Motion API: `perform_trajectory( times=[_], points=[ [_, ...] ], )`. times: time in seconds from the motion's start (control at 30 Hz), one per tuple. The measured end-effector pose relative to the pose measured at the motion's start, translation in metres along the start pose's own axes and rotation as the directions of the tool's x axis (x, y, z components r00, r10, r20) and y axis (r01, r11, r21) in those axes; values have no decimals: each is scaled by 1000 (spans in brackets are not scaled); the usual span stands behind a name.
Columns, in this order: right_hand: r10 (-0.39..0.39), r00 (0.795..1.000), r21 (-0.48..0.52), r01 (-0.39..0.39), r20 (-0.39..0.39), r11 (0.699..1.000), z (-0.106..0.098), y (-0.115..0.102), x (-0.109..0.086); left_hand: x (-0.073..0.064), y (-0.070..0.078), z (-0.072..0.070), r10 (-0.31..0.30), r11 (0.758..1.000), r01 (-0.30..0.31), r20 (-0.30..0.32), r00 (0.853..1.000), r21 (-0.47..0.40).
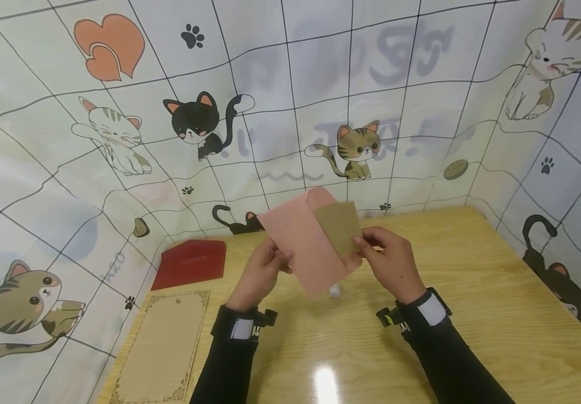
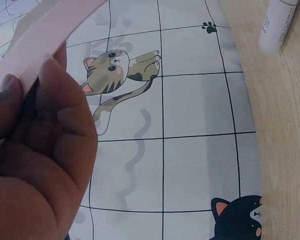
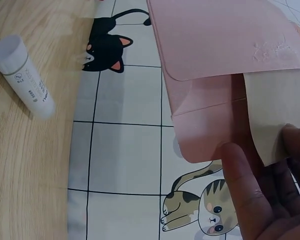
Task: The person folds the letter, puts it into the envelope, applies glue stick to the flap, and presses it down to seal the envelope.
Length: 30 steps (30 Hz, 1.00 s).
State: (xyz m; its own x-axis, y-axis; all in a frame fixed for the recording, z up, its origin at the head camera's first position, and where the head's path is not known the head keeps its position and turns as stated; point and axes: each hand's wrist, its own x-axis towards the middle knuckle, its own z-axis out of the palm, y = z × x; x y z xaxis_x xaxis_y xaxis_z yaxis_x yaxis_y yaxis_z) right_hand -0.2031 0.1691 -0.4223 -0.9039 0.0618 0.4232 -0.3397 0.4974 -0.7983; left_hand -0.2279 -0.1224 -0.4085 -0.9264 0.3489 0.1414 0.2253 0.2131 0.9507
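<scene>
A pink envelope (image 1: 300,241) is held up over the table, tilted, with its flap lifted. My left hand (image 1: 260,275) pinches its lower left edge between thumb and fingers. From the envelope's mouth sticks a tan sheet of paper (image 1: 338,227), partly hidden inside. My right hand (image 1: 391,261) pinches this paper at its outer edge, thumb in front. In the right wrist view, one fingertip lies right at the envelope's flap (image 3: 205,135). Behind the envelope's lower corner, a white glue stick (image 3: 25,77) lies on the table.
A red envelope (image 1: 192,264) lies at the table's back left corner. Nearer to me on the left is a tan letter sheet (image 1: 161,348) with an ornate border. Cat-printed cloth (image 1: 270,140) hangs behind and along both sides of the wooden table (image 1: 497,314).
</scene>
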Motion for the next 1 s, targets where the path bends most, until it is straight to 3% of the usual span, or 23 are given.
perform_trajectory(
  times=[0.53,1.0],
  points=[
    [5,998,-25,-6,-58,1000,4,-5,-1,-1,3,1,-21,996,26,59,998,-84],
    [-86,992,-7,86,-93,996,6,-4,-2,-2,3,1,-24,995,28,48,999,-98]
  ],
)
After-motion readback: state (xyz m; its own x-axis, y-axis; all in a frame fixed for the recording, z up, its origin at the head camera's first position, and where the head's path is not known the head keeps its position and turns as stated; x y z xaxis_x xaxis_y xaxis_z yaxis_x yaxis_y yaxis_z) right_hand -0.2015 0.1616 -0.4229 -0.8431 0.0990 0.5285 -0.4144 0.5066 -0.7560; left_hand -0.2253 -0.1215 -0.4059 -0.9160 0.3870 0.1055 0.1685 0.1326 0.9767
